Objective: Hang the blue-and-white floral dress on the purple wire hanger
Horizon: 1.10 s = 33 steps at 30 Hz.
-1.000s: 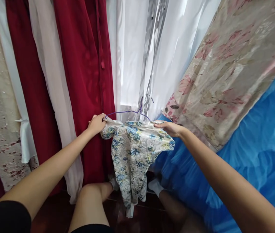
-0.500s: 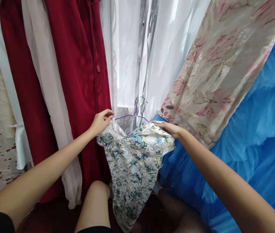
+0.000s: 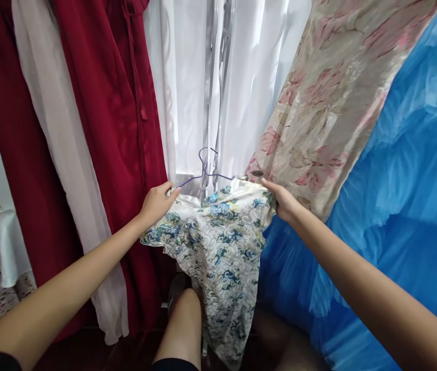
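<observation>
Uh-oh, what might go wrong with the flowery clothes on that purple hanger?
The white fabric garment with blue flowers might slide off the thin purple hanger, because its neckline dips between the shoulders. Its lower end hangs low beside the bare knee, so the cloth could get caught or crumpled there.
</observation>
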Available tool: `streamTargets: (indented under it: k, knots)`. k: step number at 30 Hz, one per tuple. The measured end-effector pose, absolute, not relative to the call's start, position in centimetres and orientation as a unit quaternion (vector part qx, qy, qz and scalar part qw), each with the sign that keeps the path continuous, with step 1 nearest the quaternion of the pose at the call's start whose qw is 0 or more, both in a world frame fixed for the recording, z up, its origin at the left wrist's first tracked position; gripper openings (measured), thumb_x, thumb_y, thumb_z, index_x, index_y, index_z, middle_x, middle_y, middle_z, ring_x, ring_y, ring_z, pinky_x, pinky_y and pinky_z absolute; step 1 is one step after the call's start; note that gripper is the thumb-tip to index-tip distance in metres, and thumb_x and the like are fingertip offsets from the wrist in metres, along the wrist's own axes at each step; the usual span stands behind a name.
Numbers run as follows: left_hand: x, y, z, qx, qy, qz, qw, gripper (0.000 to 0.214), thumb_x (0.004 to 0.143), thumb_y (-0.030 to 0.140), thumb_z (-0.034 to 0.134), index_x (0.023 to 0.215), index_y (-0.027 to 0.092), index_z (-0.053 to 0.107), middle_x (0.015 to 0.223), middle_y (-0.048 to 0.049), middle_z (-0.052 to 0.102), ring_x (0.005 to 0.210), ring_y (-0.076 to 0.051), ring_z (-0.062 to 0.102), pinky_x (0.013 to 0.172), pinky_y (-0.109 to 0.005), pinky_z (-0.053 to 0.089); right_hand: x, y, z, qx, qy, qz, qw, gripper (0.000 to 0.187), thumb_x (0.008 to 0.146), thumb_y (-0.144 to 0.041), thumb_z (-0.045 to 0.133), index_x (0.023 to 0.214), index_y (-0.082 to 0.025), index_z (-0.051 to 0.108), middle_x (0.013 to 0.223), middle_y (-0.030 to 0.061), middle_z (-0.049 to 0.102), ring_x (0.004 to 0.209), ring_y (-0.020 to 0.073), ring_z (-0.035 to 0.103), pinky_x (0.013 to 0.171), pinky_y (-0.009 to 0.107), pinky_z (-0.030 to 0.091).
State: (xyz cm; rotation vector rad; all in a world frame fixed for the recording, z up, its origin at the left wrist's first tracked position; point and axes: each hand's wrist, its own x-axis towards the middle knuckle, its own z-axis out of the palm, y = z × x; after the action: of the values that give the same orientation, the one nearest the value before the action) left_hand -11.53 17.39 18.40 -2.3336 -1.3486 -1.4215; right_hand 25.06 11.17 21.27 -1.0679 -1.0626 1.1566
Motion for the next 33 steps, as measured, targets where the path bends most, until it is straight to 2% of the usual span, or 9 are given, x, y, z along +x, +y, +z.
streamTargets:
  k: [4, 8, 11, 14, 19, 24, 28, 31, 33]
  knots:
    - [-12.9, 18.8, 17.5, -0.764, -0.464, -0.445, 0.043, 0.034, 0.096, 0.048, 0.049, 0.079, 0.020, 0.057, 0.067, 0.0012, 0.058, 0.064, -0.016, 0.052, 0.062, -0.025, 0.034, 20.7, 6.9, 23.0, -0.387, -0.574, 0.482, 0.538, 0.028, 0.090, -0.045, 0.062, 0.091, -0.019, 0.072, 0.089, 0.0068, 0.079, 0.087, 0.0243, 0.073, 0.084, 0.036, 0.058]
    - [-14.4, 19.1, 14.8, -0.755, -0.441, -0.483, -0.034, 0.036, 0.096, 0.048, 0.047, 0.076, 0.019, 0.054, 0.066, 0.0022, 0.054, 0.063, -0.015, 0.049, 0.062, -0.025, 0.037, 17.5, 1.0, 21.6, -0.245, -0.834, 0.403, 0.287, 0.028, 0.088, -0.038, 0.070, 0.114, -0.028, 0.072, 0.114, 0.0013, 0.073, 0.106, 0.0226, 0.070, 0.095, 0.036, 0.056]
    - [-13.3, 17.7, 13.6, -0.730, -0.413, -0.531, -0.124, 0.036, 0.093, 0.053, 0.051, 0.085, 0.019, 0.061, 0.075, -0.0014, 0.064, 0.071, -0.018, 0.057, 0.067, -0.027, 0.044, 16.7, -0.3, 19.5, -0.267, -0.906, 0.226, 0.240, 0.061, 0.084, -0.035, 0.076, 0.142, -0.033, 0.055, 0.141, 0.0060, 0.059, 0.131, 0.0280, 0.056, 0.112, 0.046, 0.045]
    - [-10.3, 14.4, 14.2, -0.756, -0.357, -0.497, -0.231, 0.039, 0.088, 0.057, 0.057, 0.088, 0.019, 0.066, 0.091, -0.0075, 0.072, 0.087, -0.024, 0.065, 0.077, -0.032, 0.050, 16.3, 1.3, 16.9, -0.348, -0.899, 0.057, 0.259, 0.102, 0.074, -0.028, 0.084, 0.159, -0.024, 0.028, 0.157, 0.0178, 0.039, 0.145, 0.0348, 0.038, 0.118, 0.054, 0.036]
    - [-4.8, 9.2, 16.7, -0.777, -0.261, -0.456, -0.347, 0.039, 0.088, 0.057, 0.061, 0.091, 0.019, 0.070, 0.088, -0.0056, 0.071, 0.085, -0.023, 0.066, 0.078, -0.031, 0.051, 14.6, 4.1, 12.0, -0.417, -0.848, -0.057, 0.323, 0.151, 0.057, -0.037, 0.093, 0.159, -0.019, -0.017, 0.160, 0.0280, 0.024, 0.147, 0.0460, 0.027, 0.115, 0.072, 0.024]
    - [-2.7, 7.9, 17.2, -0.638, -0.236, -0.531, -0.505, 0.048, 0.082, 0.065, 0.066, 0.072, 0.019, 0.060, 0.064, 0.0005, 0.057, 0.057, -0.014, 0.054, 0.058, -0.026, 0.045, 13.3, 4.4, 10.2, -0.404, -0.810, -0.129, 0.404, 0.124, 0.071, -0.023, 0.078, 0.160, -0.019, -0.007, 0.146, 0.0241, 0.045, 0.130, 0.0421, 0.047, 0.107, 0.061, 0.042]
    - [-2.5, 7.5, 16.8, -0.660, -0.199, -0.479, -0.544, 0.045, 0.079, 0.052, 0.076, 0.060, 0.016, 0.057, 0.076, -0.0038, 0.063, 0.068, -0.014, 0.061, 0.066, -0.026, 0.050, 14.0, 4.8, 11.5, -0.397, -0.828, -0.079, 0.389, 0.100, 0.073, -0.026, 0.070, 0.157, -0.020, 0.015, 0.139, 0.0185, 0.057, 0.111, 0.0362, 0.063, 0.093, 0.048, 0.052]
    - [-3.2, 8.2, 16.0, -0.687, -0.173, -0.458, -0.537, 0.025, 0.072, 0.033, 0.085, 0.084, 0.017, 0.070, 0.105, -0.0098, 0.070, 0.094, -0.023, 0.069, 0.082, -0.030, 0.055, 16.1, 4.7, 12.5, -0.427, -0.832, -0.056, 0.350, 0.067, 0.074, -0.034, 0.068, 0.137, -0.022, 0.046, 0.122, 0.0127, 0.069, 0.105, 0.0332, 0.068, 0.080, 0.037, 0.054]
    - [-4.4, 9.2, 15.0, -0.727, -0.229, -0.452, -0.464, 0.036, 0.083, 0.033, 0.074, 0.115, 0.019, 0.069, 0.116, -0.0138, 0.071, 0.102, -0.026, 0.071, 0.084, -0.032, 0.057, 18.1, 4.4, 12.9, -0.482, -0.803, -0.073, 0.343, 0.044, 0.074, -0.039, 0.068, 0.114, -0.024, 0.058, 0.101, 0.0093, 0.074, 0.091, 0.0307, 0.071, 0.070, 0.032, 0.050]
